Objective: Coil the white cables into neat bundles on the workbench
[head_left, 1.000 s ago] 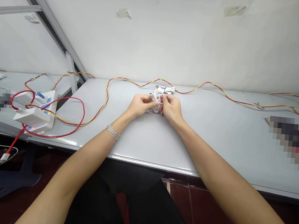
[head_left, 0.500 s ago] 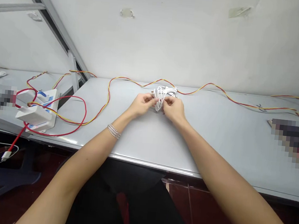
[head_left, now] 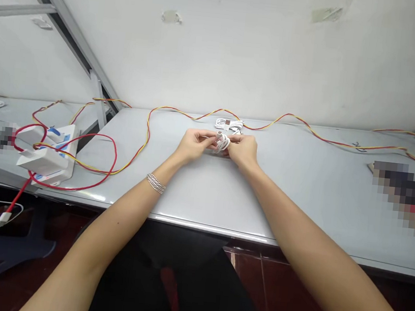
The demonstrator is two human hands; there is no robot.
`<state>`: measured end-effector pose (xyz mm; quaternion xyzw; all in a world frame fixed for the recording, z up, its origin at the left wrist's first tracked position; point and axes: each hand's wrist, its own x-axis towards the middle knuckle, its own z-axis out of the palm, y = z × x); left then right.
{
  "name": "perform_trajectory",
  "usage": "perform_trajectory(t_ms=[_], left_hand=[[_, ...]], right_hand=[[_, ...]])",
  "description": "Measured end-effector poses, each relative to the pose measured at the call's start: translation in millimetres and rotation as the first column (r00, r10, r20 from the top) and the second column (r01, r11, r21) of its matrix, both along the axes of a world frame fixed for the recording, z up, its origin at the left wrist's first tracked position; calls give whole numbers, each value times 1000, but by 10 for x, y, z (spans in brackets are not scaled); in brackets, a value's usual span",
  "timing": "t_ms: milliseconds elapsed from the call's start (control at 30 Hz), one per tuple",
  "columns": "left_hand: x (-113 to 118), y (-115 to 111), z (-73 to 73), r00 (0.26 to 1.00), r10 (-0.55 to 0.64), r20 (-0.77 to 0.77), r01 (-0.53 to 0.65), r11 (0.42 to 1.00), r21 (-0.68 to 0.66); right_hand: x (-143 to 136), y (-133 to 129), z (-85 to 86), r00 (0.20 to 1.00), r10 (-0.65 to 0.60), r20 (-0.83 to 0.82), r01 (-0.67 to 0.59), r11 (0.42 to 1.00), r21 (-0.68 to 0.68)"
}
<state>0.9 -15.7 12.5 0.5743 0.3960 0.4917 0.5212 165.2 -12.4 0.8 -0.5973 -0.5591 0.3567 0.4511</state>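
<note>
- At the far middle of the pale grey tabletop [head_left: 299,195], the left hand [head_left: 192,145] and the right hand [head_left: 243,149] meet, both closed on a small coiled white cable bundle [head_left: 222,143] held just above the surface.
- Just behind the hands, a second coiled white cable with a brown tie [head_left: 228,124] lies on the tabletop, already bound; the held bundle looks coiled, but whether its fastening is finished is hidden by the fingers.
- A twisted red-and-yellow wire [head_left: 300,121] runs along the back edge; a white power strip with plugged-in white adapters [head_left: 46,158] sits at the left, ringed by a red cable [head_left: 89,182].
- A silver beaded bracelet [head_left: 155,183] circles the left wrist.
- Compared with half a second earlier, the bundle is lower and more compact, its loops no longer standing tall between the fingers, and the hands sit closer together.
</note>
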Motion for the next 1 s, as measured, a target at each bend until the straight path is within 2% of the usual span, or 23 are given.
perform_trajectory(t_ms=[100, 467, 767, 900, 1000], left_hand=[[23, -16, 10, 997, 73, 10, -73, 997, -34], [55, -32, 54, 984, 167, 58, -152, 967, -204], [71, -43, 97, 982, 182, 38, -170, 961, -216], [73, -48, 102, 981, 193, 23, -184, 962, -200], [66, -57, 102, 985, 171, 18, -166, 970, -179]], right_hand=[[-5, -16, 13, 1000, 8, -4, -8, 1000, 4], [-17, -41, 27, 999, 23, 31, -27, 990, 136], [-26, -70, 61, 992, -3, 123, -14, 990, 138], [-26, -66, 51, 993, -14, 117, -8, 983, 185], [-18, -59, 48, 995, -28, 95, 12, 985, 172]])
